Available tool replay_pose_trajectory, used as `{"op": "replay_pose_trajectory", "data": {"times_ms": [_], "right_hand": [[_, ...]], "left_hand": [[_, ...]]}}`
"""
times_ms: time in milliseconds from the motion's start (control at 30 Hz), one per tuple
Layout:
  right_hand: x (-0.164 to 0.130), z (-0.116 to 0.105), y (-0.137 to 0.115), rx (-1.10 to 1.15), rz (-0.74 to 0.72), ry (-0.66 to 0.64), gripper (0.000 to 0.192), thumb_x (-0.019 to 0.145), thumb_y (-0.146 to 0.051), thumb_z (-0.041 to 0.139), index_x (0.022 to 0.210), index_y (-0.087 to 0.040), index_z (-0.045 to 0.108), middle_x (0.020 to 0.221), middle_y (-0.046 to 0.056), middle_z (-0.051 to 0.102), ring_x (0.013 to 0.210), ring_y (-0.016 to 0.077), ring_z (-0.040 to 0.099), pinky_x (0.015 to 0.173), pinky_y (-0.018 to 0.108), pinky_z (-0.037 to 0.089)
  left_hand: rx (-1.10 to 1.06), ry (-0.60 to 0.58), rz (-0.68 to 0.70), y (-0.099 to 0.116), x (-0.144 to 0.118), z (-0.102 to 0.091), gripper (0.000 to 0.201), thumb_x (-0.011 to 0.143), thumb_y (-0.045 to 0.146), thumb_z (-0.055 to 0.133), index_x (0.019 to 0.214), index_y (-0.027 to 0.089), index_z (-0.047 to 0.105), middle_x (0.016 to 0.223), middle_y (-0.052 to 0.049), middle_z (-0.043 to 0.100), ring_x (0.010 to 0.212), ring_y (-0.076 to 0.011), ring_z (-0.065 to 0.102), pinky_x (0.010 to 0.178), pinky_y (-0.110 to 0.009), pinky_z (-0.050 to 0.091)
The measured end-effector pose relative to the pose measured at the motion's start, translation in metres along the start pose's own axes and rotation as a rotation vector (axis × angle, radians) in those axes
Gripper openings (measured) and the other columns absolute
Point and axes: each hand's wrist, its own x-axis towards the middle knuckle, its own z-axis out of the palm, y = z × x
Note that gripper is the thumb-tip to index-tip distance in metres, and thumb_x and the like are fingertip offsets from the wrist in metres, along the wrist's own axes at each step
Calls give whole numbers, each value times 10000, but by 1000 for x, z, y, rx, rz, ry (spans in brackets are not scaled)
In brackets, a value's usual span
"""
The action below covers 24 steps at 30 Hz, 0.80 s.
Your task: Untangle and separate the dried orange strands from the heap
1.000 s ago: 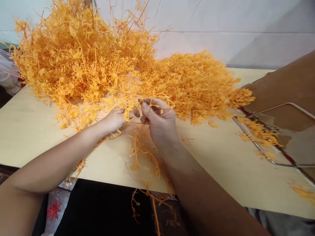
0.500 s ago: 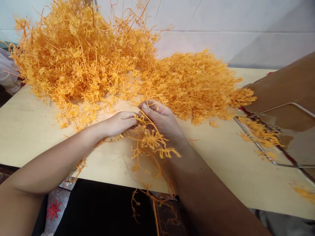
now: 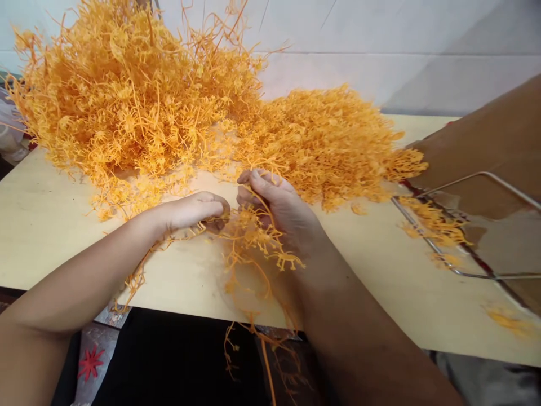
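My right hand (image 3: 281,200) is closed in a pinch, thumb against forefinger, on the thin stem of a branching orange sprig (image 3: 253,231) that looks like plastic artificial-flower parts. The sprig's spidery tips hang below the palm, and its long strands drop past the table's front edge. Just to the left, my left hand (image 3: 196,211) has its fingers curled round another orange strand (image 3: 137,279), which trails under the wrist toward the table edge. Its fingertips are partly hidden. A small gap separates the two hands above the tabletop.
Behind my hands rises a tall tangled heap of orange sprigs (image 3: 122,107), with a lower pile of small orange pieces (image 3: 325,146) to its right. A brown cardboard box (image 3: 499,146) and a bent metal frame (image 3: 435,248) stand at right. The pale table (image 3: 181,282) meets a white wall.
My left hand has drawn slightly left and down, away from my right hand, so a gap shows between them. My right hand keeps its pinch. The view has shifted slightly to the right.
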Motion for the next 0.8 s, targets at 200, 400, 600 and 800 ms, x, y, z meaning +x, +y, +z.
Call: {"op": "replay_pose_trajectory", "data": {"times_ms": [200, 400, 600, 800], "right_hand": [[2, 1, 3, 45, -29, 44, 453, 518, -426, 771, 776, -208, 470, 507, -86, 351, 396, 37, 296, 355, 196, 174], [4, 6, 8, -44, -97, 142, 307, 621, -306, 715, 764, -213, 459, 523, -83, 411, 419, 48, 379, 405, 203, 301], [11, 7, 14, -97, -93, 244, 201, 703, -243, 643, 732, -198, 450, 521, -78, 416, 412, 32, 363, 391, 182, 290], [12, 5, 13, -79, -112, 218, 229, 725, -267, 631, 710, -192, 416, 563, -66, 489, 385, 15, 342, 376, 179, 249]], "left_hand": [[-141, -10, 54, -2, 1, -6, 120, 623, 113, 417, 588, 134, 530, 528, 10, 519, 424, -53, 391, 425, -199, 278], [-103, 55, 110, -6, 3, 3, 222, 744, 359, 555, 686, 145, 530, 521, 46, 438, 437, -40, 332, 440, -201, 248], [-31, 224, 177, -6, 10, 5, 207, 805, 230, 483, 618, 143, 461, 482, 78, 356, 419, -22, 301, 452, -181, 239], [-22, 448, 255, -1, 10, -2, 154, 809, 181, 491, 664, 135, 464, 542, 60, 433, 458, -24, 364, 468, -179, 275]]}}
